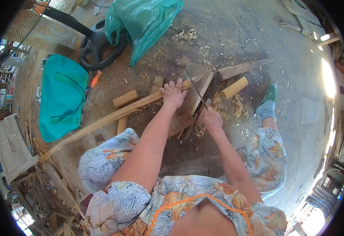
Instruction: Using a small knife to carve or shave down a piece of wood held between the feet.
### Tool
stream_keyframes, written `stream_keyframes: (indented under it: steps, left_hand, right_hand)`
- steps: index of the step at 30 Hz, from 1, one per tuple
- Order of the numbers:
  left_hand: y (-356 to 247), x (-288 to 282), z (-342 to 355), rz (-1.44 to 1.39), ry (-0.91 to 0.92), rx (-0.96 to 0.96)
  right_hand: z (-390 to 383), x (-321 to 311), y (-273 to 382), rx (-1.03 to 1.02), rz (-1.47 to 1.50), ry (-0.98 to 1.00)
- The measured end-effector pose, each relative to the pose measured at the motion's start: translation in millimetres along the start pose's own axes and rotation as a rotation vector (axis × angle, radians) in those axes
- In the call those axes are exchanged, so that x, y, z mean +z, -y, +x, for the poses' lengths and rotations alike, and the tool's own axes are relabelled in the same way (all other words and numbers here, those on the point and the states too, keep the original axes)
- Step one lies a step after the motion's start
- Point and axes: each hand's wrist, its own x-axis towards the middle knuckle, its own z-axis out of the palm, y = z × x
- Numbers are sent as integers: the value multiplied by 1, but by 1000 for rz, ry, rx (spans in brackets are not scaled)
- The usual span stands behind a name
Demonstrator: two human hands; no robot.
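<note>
My left hand (173, 94) presses a long, narrow strip of wood (140, 104) close to its pointed end, fingers curled over it. In my right hand (212, 119) is a long, thin, dark blade (197, 90); its handle is hidden in my fist. The blade lies across the strip just past my left fingers. Beneath both is a flat wooden board (189, 100). From there the strip runs down to the left, past my knee. Just right of the board lie a tapered wooden stake (242, 69) and a short, light wood block (235, 87).
Wood shavings (185, 35) litter the floor. At the upper left are a green plastic bag (146, 23), a black star-shaped base (99, 47), an orange-handled tool (96, 78) and a teal fabric bag (59, 98). Another wood block (125, 98) lies beside the strip.
</note>
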Motion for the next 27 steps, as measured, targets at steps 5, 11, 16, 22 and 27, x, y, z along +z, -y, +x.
stream_keyframes:
  steps: [5, 11, 16, 22, 27]
  left_hand:
    - [3, -3, 0, -6, 39, -28]
    - [0, -4, 0, -3, 8, -9]
    - [-2, -6, 6, -19, 37, -14]
    - [5, -4, 7, -20, 54, -36]
    - [4, -6, 5, -10, 44, -22]
  right_hand:
    - [-35, 17, -10, 50, -27, 18]
    - [5, 14, 6, -21, -8, 18]
    - [16, 15, 10, 38, -34, -14]
    - [-47, 20, -14, 85, -4, 55]
    - [-20, -3, 15, 12, 15, 89]
